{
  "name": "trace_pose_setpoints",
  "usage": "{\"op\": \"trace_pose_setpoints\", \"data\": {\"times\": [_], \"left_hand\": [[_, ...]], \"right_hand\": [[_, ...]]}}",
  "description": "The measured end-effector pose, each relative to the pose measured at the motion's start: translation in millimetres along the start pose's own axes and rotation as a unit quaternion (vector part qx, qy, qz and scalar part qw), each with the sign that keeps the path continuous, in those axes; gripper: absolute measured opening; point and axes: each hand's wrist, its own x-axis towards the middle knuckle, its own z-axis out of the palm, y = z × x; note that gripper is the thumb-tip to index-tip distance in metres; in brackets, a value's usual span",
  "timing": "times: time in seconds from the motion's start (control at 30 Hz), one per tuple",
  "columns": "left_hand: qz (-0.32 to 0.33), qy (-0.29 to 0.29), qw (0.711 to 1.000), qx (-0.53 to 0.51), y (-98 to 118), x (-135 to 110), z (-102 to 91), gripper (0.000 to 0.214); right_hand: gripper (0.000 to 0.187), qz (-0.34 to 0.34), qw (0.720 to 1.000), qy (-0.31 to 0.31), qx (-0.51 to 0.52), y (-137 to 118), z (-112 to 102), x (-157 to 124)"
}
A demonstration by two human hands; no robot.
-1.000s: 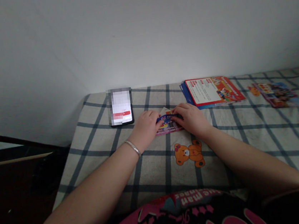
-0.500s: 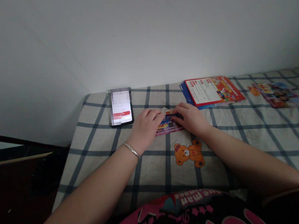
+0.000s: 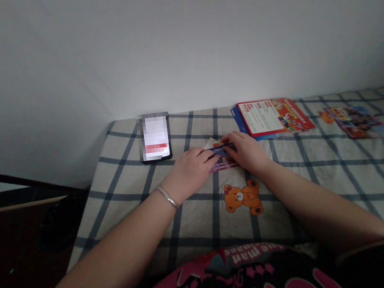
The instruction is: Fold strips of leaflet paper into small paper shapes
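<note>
A colourful printed paper sheet (image 3: 224,163), partly folded over with a blue strip along its upper part, lies on the checked cloth. My left hand (image 3: 193,171), with a silver bangle at the wrist, presses its closed fingers onto the sheet's left part. My right hand (image 3: 246,151) grips the fold at the right between thumb and fingers. The two hands are close together, fingertips almost meeting. Much of the sheet is hidden beneath the fingers.
A phone (image 3: 155,136) with a lit, partly blurred screen lies to the left. Red and blue printed sheets (image 3: 261,117) are stacked by the wall at the right. Farther right rests another colourful sheet (image 3: 359,122). The checked cloth (image 3: 194,227) bears a printed bear.
My left hand has slid right along the sheet, closer to my right hand, its fingers now over the blue strip. My right hand has barely moved.
</note>
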Motion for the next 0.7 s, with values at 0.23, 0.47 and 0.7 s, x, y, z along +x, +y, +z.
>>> {"op": "trace_pose_setpoints", "data": {"times": [0.23, 0.47, 0.7], "left_hand": [[0.001, -0.014, 1.000, -0.006, 0.7, -0.4, -5.4, 0.030], [-0.003, -0.026, 1.000, -0.008, 2.5, -1.9, -8.9, 0.027], [-0.012, -0.035, 0.999, -0.002, 6.3, -0.3, -12.0, 0.025]], "right_hand": [[0.019, -0.110, 0.991, -0.007, -0.079, -2.8, -16.1, -13.2], [0.029, -0.169, 0.981, -0.075, -0.066, -2.5, -20.4, -17.4], [0.025, -0.142, 0.980, -0.082, -0.116, -10.8, -25.3, -15.7]]}}
